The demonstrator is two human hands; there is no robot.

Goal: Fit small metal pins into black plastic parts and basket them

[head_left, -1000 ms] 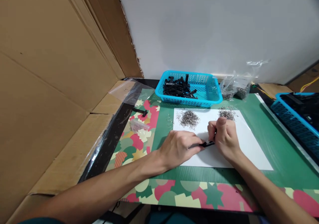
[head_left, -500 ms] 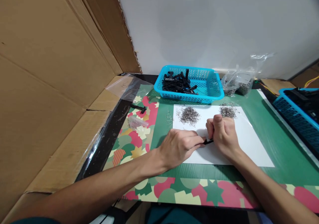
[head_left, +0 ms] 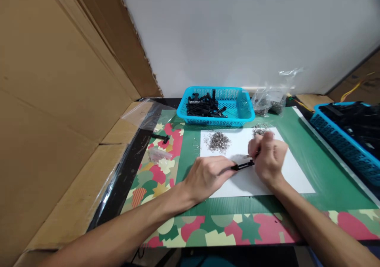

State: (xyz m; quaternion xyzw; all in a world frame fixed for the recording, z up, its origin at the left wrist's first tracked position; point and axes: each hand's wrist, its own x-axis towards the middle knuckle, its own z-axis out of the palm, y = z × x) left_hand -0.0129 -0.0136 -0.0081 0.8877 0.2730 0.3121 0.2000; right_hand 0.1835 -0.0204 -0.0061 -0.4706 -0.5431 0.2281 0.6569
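My left hand (head_left: 209, 176) is closed round one end of a slim black part (head_left: 245, 165), which points right over a white sheet (head_left: 285, 180). Just past the part's far end, my right hand (head_left: 269, 156) is curled with the thumb up. A thin tool tip (head_left: 244, 156) sticks out to its left; most of the tool is hidden in the fist. One pile of small metal pieces (head_left: 219, 141) lies on the sheet left of my right hand, and another pile (head_left: 260, 130) lies just behind that hand.
A blue basket (head_left: 215, 122) of black parts stands at the back, with clear bags (head_left: 271, 101) beside it. Another blue basket (head_left: 350, 140) is at the right. A loose black part (head_left: 160, 137) and a small plastic bag (head_left: 159, 155) lie left. Cardboard (head_left: 59, 112) walls the left side.
My right hand has come away from the black part, and more of the part now shows. The view has shifted, so the baskets and sheet appear farther left.
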